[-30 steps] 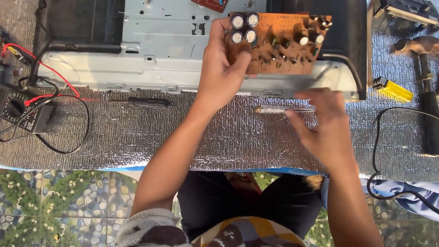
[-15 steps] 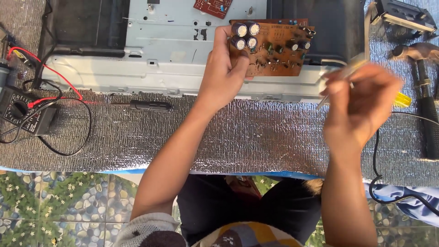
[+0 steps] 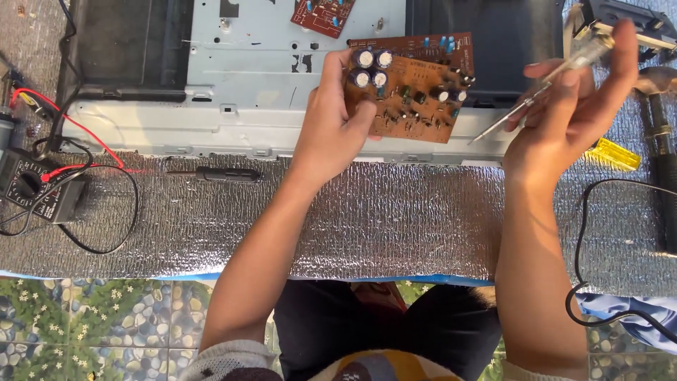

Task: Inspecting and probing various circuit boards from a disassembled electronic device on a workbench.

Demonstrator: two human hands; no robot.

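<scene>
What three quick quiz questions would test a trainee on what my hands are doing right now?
1. True or false: the left hand holds the brown circuit board by its edge.
2. What does the right hand hold? A) yellow lighter B) screwdriver C) multimeter
3. What lies on the foil mat left of the left forearm?

Key: 1 true. 2 B, the clear-handled screwdriver. 3 the black-handled screwdriver.

The circuit board [image 3: 412,88] sits at twelve o'clock, over the metal chassis [image 3: 233,85] lying on the foil mat [image 3: 395,219]. At two o'clock is the screwdriver [image 3: 543,85]; a second screwdriver [image 3: 222,173] lies on the mat at ten, the multimeter [image 3: 32,187] at nine, a smaller board [image 3: 323,14] on the chassis at eleven
</scene>
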